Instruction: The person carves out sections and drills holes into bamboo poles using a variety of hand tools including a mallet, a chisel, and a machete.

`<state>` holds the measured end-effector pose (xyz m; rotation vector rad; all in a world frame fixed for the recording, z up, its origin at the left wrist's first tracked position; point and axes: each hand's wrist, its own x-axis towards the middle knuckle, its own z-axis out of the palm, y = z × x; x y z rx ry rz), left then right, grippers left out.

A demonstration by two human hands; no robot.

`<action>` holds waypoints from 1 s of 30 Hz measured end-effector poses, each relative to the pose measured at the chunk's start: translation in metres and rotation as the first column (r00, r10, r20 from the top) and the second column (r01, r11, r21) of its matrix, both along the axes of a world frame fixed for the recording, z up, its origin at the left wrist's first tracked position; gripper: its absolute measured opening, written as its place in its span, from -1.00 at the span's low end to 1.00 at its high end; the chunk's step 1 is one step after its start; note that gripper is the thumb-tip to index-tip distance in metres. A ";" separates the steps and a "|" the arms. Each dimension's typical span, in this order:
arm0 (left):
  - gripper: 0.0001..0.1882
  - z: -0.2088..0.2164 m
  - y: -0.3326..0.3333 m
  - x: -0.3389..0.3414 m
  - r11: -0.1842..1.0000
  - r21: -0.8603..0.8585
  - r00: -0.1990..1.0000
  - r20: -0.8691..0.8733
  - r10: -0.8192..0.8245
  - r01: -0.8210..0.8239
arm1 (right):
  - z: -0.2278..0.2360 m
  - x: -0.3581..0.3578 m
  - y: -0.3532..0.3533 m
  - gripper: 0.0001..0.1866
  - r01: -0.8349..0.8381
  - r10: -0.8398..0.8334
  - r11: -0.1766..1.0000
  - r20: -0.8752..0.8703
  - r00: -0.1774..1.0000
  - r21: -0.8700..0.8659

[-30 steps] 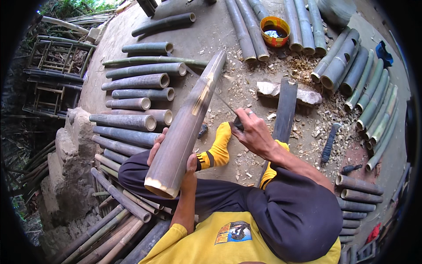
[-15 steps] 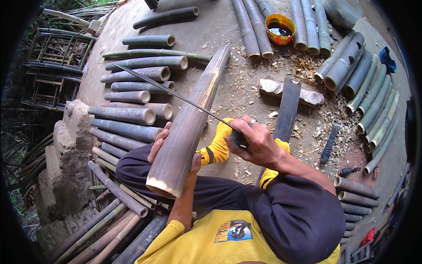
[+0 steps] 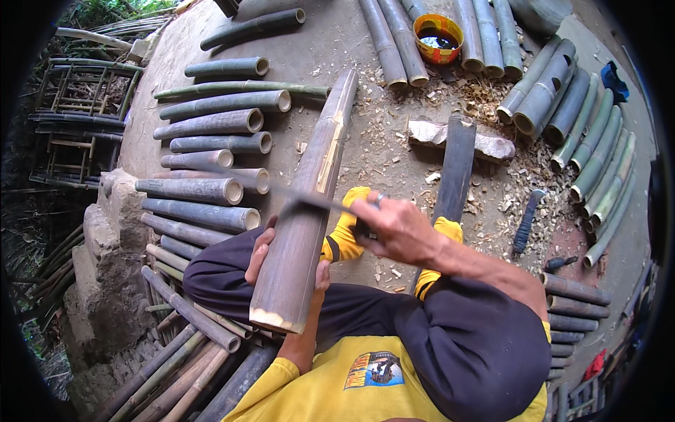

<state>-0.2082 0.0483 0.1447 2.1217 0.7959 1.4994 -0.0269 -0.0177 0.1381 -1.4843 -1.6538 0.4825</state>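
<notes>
Left hand [image 3: 261, 256] is wrapped around the underside of a thick, brownish-grey bamboo tube [image 3: 299, 246], slanted over the dark cloth trousers [image 3: 478, 344]. Right hand [image 3: 397, 228] is clenched on a long, thin, dark metal blade [image 3: 285, 192], super blurry across the tube, so can't tell if they're touching.

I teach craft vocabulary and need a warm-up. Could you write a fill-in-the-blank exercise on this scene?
1. The fingers around the bamboo piece belong to the person's ____ hand.
2. The right hand, which grips a long-bladed tool, wears a ____.
3. The yellow-orange bowl contains a dark ____.

Missing words: left; ring; liquid.
</notes>
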 end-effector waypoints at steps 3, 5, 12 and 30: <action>-0.21 0.002 0.002 0.005 0.995 -0.028 0.995 0.019 -0.093 0.094 | -0.027 0.013 0.014 -0.73 0.059 -0.059 0.997 0.002 0.998 -0.044; -0.19 -0.002 0.001 0.002 0.996 -0.047 0.996 0.052 -0.068 0.071 | -0.023 0.013 0.015 -0.69 0.061 -0.062 0.982 -0.002 0.998 -0.179; -0.18 0.003 0.000 -0.006 0.978 -0.202 0.996 -0.075 0.041 -0.056 | -0.020 -0.002 0.027 -0.67 0.042 -0.045 0.992 -0.024 0.999 -0.115; -0.21 -0.006 -0.013 -0.015 0.984 -0.174 0.997 0.067 -0.023 0.035 | -0.037 0.012 0.026 -0.71 0.042 -0.042 0.989 0.003 0.999 -0.144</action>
